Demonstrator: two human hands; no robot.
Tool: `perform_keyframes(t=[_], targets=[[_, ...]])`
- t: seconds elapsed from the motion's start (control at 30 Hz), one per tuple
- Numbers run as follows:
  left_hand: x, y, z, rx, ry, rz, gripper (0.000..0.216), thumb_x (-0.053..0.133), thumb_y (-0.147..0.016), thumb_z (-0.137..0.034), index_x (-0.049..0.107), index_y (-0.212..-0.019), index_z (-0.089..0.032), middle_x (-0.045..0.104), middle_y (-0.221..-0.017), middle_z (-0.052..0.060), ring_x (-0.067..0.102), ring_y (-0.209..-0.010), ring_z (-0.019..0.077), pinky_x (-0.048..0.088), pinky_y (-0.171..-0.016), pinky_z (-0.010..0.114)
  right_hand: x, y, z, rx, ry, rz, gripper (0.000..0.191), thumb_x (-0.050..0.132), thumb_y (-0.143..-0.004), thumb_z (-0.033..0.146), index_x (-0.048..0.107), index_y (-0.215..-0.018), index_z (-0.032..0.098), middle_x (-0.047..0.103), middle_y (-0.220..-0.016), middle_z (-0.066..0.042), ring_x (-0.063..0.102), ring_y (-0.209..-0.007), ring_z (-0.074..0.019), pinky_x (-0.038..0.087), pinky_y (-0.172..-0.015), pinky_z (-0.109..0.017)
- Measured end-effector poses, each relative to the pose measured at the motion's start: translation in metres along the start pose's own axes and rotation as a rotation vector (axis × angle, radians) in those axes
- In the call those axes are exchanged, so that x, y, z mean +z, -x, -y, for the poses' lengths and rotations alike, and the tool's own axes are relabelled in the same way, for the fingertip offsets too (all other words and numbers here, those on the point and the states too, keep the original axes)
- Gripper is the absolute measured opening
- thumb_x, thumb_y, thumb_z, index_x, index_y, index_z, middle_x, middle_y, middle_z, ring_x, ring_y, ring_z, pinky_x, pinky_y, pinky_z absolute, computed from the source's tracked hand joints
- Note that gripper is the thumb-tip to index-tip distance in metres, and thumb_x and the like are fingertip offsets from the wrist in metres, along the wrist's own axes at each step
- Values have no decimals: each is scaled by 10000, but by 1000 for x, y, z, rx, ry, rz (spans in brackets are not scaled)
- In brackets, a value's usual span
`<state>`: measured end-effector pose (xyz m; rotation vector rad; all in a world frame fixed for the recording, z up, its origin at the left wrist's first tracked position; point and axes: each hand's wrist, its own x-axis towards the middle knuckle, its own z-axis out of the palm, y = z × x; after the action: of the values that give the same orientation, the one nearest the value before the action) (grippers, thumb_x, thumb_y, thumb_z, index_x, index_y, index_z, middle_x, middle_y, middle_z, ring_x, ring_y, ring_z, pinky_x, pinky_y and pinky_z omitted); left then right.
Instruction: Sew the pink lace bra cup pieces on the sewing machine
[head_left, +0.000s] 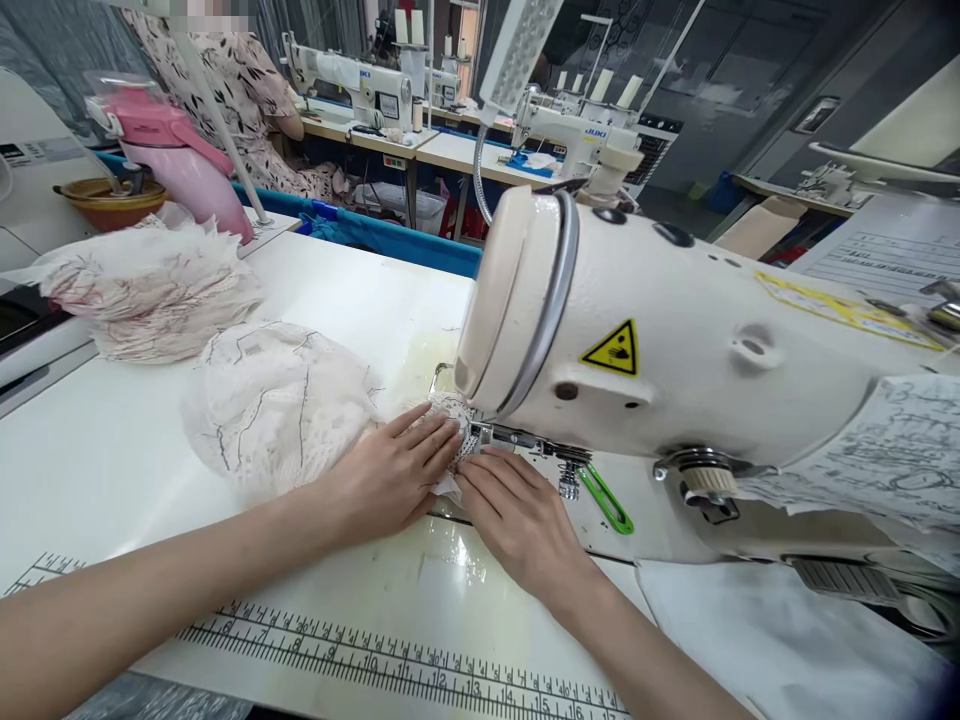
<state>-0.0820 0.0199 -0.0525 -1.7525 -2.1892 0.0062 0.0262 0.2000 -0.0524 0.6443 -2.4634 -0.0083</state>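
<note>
Left hand (394,465) lies flat on lace (453,406); whether right hand (519,510) grips, I cannot tell.
I judge it light, soft; hold its side facing worktop's (360,275) near edge.

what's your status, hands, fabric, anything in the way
Left hand flat on lace fabric, right hand close beside it. Fabric at sewing machine's needle end, partly hidden by hands. Green tool right of it, off the fabric.

Free room between the forearms (225,548) over the tabletop (360,590), sewing machine (690,350) ahead-right and pale fabric (277,410) ahead-left as obstacles.
</note>
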Motion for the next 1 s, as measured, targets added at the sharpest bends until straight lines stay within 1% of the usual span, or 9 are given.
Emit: perform_keyframes(t=[0.1, 0.2, 0.4, 0.53, 0.73, 0.87, 1.0], targets=[[-4, -2, -3, -9, -27, -23, 470, 326, -992, -358, 542, -1305, -83, 551, -1344, 120, 475, -1288, 250, 217, -1162, 414, 0, 2, -1, 19, 21, 28, 202, 545, -857, 1, 663, -958, 129, 694, -978, -87, 633, -982, -187, 513, -942, -332], [-8, -3, -7, -15, -51, -42, 478, 294, -1000, -352, 555, -1285, -69, 562, -1327, 131, 502, -1256, 265, 251, -1141, 436, -1, 2, -2, 34, 25, 51, 140, 550, -893, 80, 661, -941, 150, 692, -976, -86, 629, -980, -186, 523, -914, -328], [-12, -1, -14, -45, -74, -83, 497, 251, -1018, -340, 562, -1277, -51, 571, -1307, 159, 544, -1209, 281, 295, -1109, 459, -3, 3, -4, 56, 31, 58, 107, 558, -918, 147, 664, -916, 159, 689, -973, -84, 629, -990, -176, 510, -926, -318], [-13, -1, -16, -65, -65, -62, 489, 258, -1015, -324, 558, -1286, -50, 559, -1318, 170, 535, -1223, 287, 303, -1110, 465, -3, 4, -5, 66, 45, 65, 124, 551, -915, 122, 666, -948, 154, 689, -994, -85, 628, -1017, -181, 491, -954, -322], [-14, -3, -18, -85, -63, -56, 474, 270, -1011, -301, 569, -1279, -49, 562, -1309, 183, 544, -1212, 299, 319, -1101, 474, -5, 4, -6, 73, 73, 89, 159, 535, -896, 54, 658, -947, 141, 691, -1000, -71, 627, -1025, -171, 462, -989, -316], [-14, -2, -18, -88, -64, -34, 478, 262, -1018, -315, 540, -1318, -66, 543, -1330, 184, 534, -1228, 301, 321, -1101, 481, -7, 4, -8, 56, 97, 71, 189, 505, -902, 36, 658, -967, 126, 694, -1026, -68, 624, -1028, -162, 470, -957, -283], [-16, -3, -17, -81, -74, -30, 473, 259, -1024, -325, 526, -1337, -91, 540, -1332, 182, 537, -1226, 301, 331, -1093, 482, -8, 6, -12, 39, 115, 55, 209, 495, -894, 18, 660, -979, 113, 695, -1060, -71, 614, -1056, -163, 487, -880, -249]])
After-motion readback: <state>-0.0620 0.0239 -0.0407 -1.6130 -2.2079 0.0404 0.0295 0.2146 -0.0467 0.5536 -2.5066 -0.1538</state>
